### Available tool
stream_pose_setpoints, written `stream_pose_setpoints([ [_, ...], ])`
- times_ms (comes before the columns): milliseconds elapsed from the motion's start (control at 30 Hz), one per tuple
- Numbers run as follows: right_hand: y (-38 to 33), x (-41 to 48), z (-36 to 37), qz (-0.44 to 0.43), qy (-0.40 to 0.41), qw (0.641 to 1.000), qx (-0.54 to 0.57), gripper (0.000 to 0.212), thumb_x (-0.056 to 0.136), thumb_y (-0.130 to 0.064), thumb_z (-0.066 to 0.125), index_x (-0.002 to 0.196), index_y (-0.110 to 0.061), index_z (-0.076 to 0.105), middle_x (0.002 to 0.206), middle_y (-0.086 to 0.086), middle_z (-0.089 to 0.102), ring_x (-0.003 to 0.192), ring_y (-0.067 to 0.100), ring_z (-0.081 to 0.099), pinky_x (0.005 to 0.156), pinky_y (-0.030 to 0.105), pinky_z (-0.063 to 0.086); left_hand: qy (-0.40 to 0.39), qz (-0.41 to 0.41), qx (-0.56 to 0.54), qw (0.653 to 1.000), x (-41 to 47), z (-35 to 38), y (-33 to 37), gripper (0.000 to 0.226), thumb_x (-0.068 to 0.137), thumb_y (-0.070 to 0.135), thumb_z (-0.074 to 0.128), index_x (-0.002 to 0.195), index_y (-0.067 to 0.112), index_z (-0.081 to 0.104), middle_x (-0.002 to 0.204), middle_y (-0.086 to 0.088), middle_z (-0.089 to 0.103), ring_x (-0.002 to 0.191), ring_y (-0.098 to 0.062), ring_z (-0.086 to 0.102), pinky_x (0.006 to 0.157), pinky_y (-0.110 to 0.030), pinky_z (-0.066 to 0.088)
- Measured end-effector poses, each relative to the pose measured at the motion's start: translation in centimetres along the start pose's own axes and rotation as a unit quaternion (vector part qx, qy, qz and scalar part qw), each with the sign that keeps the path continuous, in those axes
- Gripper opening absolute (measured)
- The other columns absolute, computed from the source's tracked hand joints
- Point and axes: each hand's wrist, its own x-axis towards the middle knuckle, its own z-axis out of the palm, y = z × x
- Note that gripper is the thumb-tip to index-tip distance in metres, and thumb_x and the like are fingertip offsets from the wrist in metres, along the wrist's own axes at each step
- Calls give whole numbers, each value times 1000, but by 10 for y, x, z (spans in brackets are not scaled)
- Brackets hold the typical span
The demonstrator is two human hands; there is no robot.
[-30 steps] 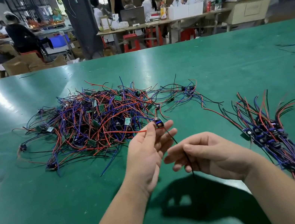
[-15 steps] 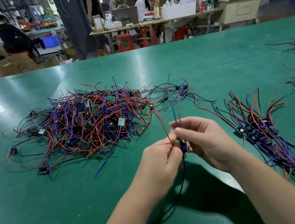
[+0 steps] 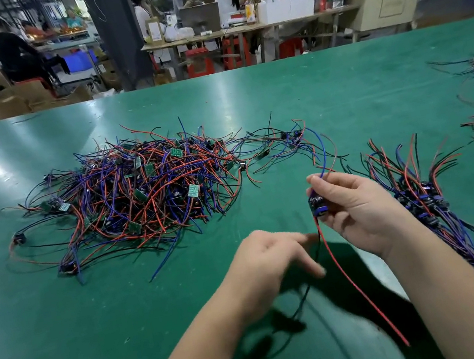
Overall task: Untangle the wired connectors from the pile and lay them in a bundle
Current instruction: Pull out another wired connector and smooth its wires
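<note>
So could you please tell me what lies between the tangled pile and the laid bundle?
In the head view, the right hand holding one connector lies between the pile and the bundle, with loose wires behind.

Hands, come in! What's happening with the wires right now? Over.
Right hand pinches one connector, wires dangling. Left hand open, blurred, beside its black wire. Bundle lies to the right, nothing between.
</note>
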Motion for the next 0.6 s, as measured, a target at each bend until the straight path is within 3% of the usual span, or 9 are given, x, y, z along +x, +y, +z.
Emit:
stream_pose_setpoints([
  [67, 1, -2, 1, -3, -23, 1000, -17, 12, 64, -15, 67, 74, -9, 64, 59, 1, 66, 47, 5, 59, 42, 12, 43, 80, -84, -103, 988, 5, -4, 1, 37, 79, 40, 59, 56, 13, 68, 73, -3, 73, 90, -35, 69, 84, -36, 54],
  [133, 6, -3, 4, -4, -51, 998, -32, 8, 62, -13, 68, 68, -9, 67, 59, 4, 66, 47, 6, 59, 42, 13, 44, 97, -98, -178, 974, 5, -4, 2, 31, 80, 42, 69, 77, 11, 62, 77, -10, 74, 69, -27, 71, 62, -30, 58],
  [200, 13, -5, 8, -11, -80, 995, -53, 2, 59, -11, 69, 61, -9, 70, 58, 5, 66, 49, 8, 60, 45, 15, 46, 86, -88, -235, 964, 2, -1, 3, 34, 68, 34, 73, 88, 7, 65, 79, -9, 74, 63, -18, 70, 53, -24, 55],
  [333, 20, -4, 9, -52, -63, 989, -125, 8, 56, -14, 73, 60, -10, 68, 54, 3, 62, 47, 9, 54, 47, 15, 42, 77, -97, -232, 965, 2, -4, 3, 7, 78, 13, 71, 77, 7, 69, 71, -9, 72, 56, -15, 68, 51, -22, 54],
  [500, 6, 2, -3, -60, 19, 994, -85, 10, 60, -13, 72, 52, -10, 66, 50, 2, 60, 42, 7, 51, 42, 13, 40, -41, -117, -141, 982, -2, -8, 0, 9, 81, 7, 72, 73, 8, 67, 66, -8, 71, 55, -14, 68, 50, -20, 51],
  [600, -3, 7, -13, -73, 84, 993, -48, 13, 74, -4, 70, 64, -9, 62, 49, 1, 61, 41, 7, 52, 41, 14, 40, -100, -122, -109, 981, -5, -5, -3, 10, 80, 10, 74, 77, 9, 65, 68, -5, 71, 58, -14, 69, 50, -19, 50],
])
